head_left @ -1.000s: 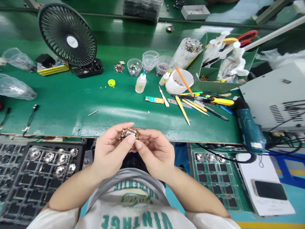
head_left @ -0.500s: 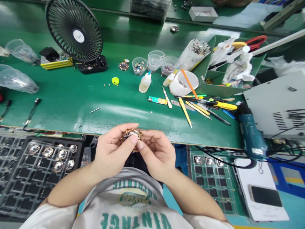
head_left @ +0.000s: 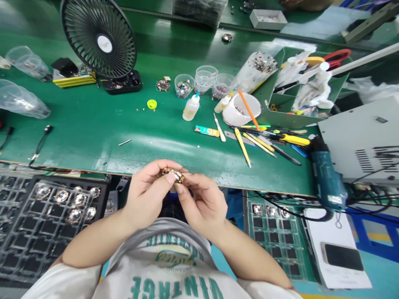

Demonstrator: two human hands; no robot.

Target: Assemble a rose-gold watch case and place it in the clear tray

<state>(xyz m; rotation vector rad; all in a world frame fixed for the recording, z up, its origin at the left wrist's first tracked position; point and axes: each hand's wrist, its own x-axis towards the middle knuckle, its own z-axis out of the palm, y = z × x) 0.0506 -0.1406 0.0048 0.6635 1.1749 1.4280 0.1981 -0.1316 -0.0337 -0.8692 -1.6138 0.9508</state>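
Just off the front edge of the green workbench, a gold-coloured watch case (head_left: 177,176) is held up between both hands. My left hand (head_left: 149,192) is closed around its left side, thumb pressed on the near face and fingers behind. At the right side of the case, my right hand (head_left: 201,200) pinches its edge with thumb and fingertips, the other fingers curled. Fingers cover much of the case, so its inner details are hidden. A thin metal pin (head_left: 124,142) lies on the bench ahead and to the left.
A black fan (head_left: 102,39), glue bottle (head_left: 191,107), clear cups (head_left: 184,85), lighter (head_left: 207,131) and scattered hand tools (head_left: 243,147) stand or lie on the bench. Trays of watch cases (head_left: 46,224) sit lower left, another tray (head_left: 274,236) lower right. A heat gun (head_left: 328,178) hangs at right.
The watch case has been tilted and turned slightly in the fingers, showing more of its shiny rim. Both hands keep hold of it. The camera has shifted slightly.
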